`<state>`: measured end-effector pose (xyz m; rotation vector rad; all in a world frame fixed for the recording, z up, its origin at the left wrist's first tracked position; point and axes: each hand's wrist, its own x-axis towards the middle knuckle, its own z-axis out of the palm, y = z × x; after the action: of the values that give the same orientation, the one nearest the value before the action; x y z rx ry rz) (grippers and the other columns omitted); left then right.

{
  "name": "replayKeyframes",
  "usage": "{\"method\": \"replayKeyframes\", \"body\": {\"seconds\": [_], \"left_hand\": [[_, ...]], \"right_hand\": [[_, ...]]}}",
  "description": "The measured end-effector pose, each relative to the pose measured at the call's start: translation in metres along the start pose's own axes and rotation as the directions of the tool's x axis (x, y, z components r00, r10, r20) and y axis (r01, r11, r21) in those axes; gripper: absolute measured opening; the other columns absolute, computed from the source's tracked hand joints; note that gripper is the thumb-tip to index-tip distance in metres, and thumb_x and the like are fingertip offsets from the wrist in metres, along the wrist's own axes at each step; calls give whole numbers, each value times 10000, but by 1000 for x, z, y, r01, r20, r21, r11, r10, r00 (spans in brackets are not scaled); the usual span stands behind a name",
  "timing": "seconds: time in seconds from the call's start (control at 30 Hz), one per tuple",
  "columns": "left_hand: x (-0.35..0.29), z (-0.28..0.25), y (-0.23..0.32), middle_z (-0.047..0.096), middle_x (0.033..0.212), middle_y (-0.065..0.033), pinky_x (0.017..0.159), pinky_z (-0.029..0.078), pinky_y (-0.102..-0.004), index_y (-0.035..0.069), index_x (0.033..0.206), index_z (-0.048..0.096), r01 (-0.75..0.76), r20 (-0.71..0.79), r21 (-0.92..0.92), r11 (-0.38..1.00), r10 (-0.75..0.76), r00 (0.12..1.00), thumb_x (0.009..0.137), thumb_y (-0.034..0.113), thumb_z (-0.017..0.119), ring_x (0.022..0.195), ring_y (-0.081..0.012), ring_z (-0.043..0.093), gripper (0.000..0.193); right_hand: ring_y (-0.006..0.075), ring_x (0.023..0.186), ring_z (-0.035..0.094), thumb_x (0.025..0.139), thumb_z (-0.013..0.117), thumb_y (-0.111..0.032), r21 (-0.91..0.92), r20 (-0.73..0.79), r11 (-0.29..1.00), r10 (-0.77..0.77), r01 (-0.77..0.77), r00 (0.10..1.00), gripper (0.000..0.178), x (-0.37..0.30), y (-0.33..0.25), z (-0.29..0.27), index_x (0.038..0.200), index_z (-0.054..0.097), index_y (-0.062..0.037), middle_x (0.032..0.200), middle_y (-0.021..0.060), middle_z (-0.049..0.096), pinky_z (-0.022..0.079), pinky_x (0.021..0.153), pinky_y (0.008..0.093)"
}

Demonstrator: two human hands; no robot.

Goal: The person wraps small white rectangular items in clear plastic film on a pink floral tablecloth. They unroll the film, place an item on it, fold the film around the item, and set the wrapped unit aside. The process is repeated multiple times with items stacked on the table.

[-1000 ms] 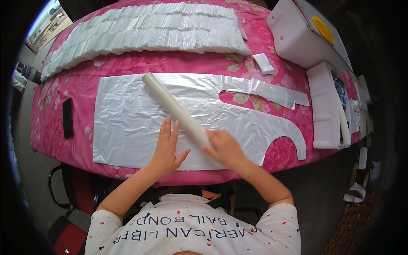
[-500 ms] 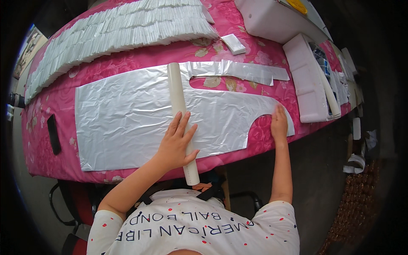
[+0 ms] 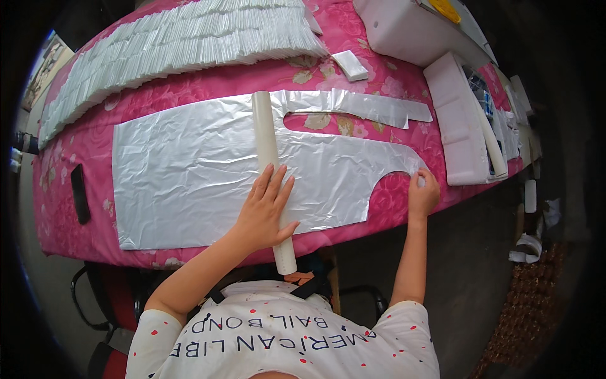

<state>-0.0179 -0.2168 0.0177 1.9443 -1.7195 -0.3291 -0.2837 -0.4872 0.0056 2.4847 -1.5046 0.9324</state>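
Left hand point(image 3: 260, 213) spread wide, palm down on tube point(image 3: 265, 129); right hand point(image 3: 425, 193) closed, pinching tip of silver sheet point(image 3: 180, 183)! Sheet flat on pink cloth point(image 3: 392, 194), tube across it, near end jutting past edge.

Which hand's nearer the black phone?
Left. The left hand lies on the pale tube, right of the phone; the right hand is farther off, at the plastic sheet's right end.

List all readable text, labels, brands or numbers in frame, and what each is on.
Shirt: two lines of dark capitals, upside down in view; legible, but wording withheld.
Roll: any marks near its lower end are too small to read.
Sheet, phone: none visible.
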Motion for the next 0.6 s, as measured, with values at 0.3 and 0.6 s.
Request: {"method": "replayKeyframes", "body": {"seconds": [0.3, 0.6], "left_hand": [[-4, -16, 11, 561, 1114, -151, 821, 473, -280, -28, 1265, 390, 264, 234, -964, 15, -413, 880, 875, 112, 560, 964, -178, 581, 448], [-47, -67, -61, 629, 934, -74, 690, 486, -257, 7, 1096, 559, 565, 459, -823, 58, -517, 722, 803, 122, 646, 832, -127, 602, 327]], "right_hand": [[159, 689, 605, 758, 638, -28, 819, 513, 485, -379, -307, 770, 226, -66, -236, -55, 979, 595, -23, 853, 90, 635, 483, 636, 271], [298, 945, 567, 731, 673, -125, 784, 327, 621, -424, 9, 845, 347, -93, -241, -46, 1055, 582, -43, 1014, 132, 598, 453, 810, 359]]}}
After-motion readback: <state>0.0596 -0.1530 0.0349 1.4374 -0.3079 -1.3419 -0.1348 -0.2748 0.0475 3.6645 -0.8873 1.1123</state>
